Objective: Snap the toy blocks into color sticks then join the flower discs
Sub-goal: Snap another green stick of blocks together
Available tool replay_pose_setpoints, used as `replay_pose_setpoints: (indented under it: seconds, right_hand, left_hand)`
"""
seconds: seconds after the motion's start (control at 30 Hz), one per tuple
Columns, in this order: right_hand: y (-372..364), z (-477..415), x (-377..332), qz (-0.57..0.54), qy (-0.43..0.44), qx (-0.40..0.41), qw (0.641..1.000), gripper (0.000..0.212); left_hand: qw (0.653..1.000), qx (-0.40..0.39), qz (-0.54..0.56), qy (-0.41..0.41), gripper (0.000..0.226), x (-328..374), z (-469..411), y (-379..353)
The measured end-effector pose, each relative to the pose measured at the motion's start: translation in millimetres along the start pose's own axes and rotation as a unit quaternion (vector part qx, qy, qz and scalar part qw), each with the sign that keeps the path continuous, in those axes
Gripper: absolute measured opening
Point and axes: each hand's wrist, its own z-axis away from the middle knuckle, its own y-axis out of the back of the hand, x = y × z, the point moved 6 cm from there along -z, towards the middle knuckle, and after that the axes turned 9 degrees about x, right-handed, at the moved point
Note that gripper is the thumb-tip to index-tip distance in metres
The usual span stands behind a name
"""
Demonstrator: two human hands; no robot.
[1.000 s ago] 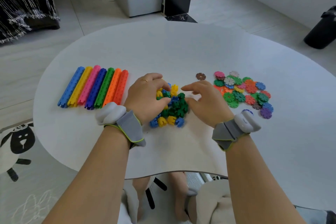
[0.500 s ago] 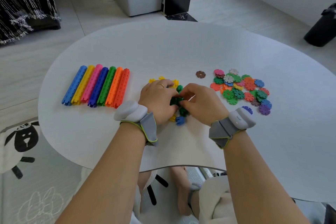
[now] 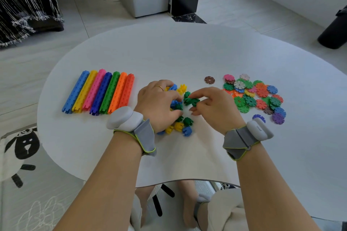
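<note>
Several finished colour sticks [image 3: 99,93] lie side by side at the table's left. A small pile of loose blocks [image 3: 181,126], green, yellow and blue, sits in the middle. My right hand [image 3: 212,108] pinches a short piece of joined green blocks [image 3: 190,99] just above the pile. My left hand [image 3: 159,103] is curled over the pile's left side, its fingertips on a green block [image 3: 178,106]. Flower discs [image 3: 253,95] in many colours lie heaped to the right.
A lone brown disc [image 3: 209,80] lies apart, left of the disc heap. A purple disc [image 3: 278,118] and a blue one [image 3: 259,117] sit near my right wrist. The white table [image 3: 187,52] has a curved front edge; a black bin [image 3: 334,32] stands on the floor.
My hands have drawn slightly apart. The right hand has lifted the green piece clear of the pile, and the left hand's fingers have closed on another green block.
</note>
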Motion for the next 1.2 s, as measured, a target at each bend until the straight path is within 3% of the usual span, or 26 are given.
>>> replay_pose_setpoints:
  seconds: [0.13,0.23,0.37,0.5,0.6,0.83,1.03,1.2]
  right_hand:
    - [-8.8,-0.1,-0.2,0.057,0.022,-0.018,0.998,0.034]
    - [-11.0,-1.0,-0.1,0.076,0.019,-0.026,0.997,0.039]
    - [-5.7,1.7,3.7,0.037,0.002,-0.016,0.999,0.041]
    - [-1.0,1.5,11.1,-0.049,-0.024,0.007,0.998,0.022]
    - [-2.0,-1.8,14.0,-0.085,-0.04,0.013,0.995,0.022]
    - [-4.2,-3.0,18.1,-0.101,-0.054,0.024,0.993,0.02]
    - [-6.9,-2.1,15.3,-0.099,-0.046,0.013,0.994,0.022]
    - [-8.3,-0.5,10.8,-0.105,-0.044,0.026,0.993,0.018]
  left_hand:
    - [0.999,0.016,0.022,-0.021,0.017,6.9,4.1,6.5]
    - [1.0,0.003,0.016,-0.027,0.028,16.1,9.4,2.8]
    - [0.999,-0.024,-0.021,-0.036,0.035,21.2,8.6,-3.5]
    - [0.997,-0.03,-0.048,-0.046,0.029,24.3,6.7,-3.1]
    - [0.996,-0.028,-0.067,-0.044,0.028,27.2,7.6,-5.0]
    - [0.998,-0.007,-0.053,-0.032,0.034,25.4,4.7,-7.0]
    - [0.997,-0.049,-0.033,-0.048,0.026,24.1,4.1,-12.6]
    - [0.999,0.019,0.004,-0.029,0.025,18.5,0.6,4.5]
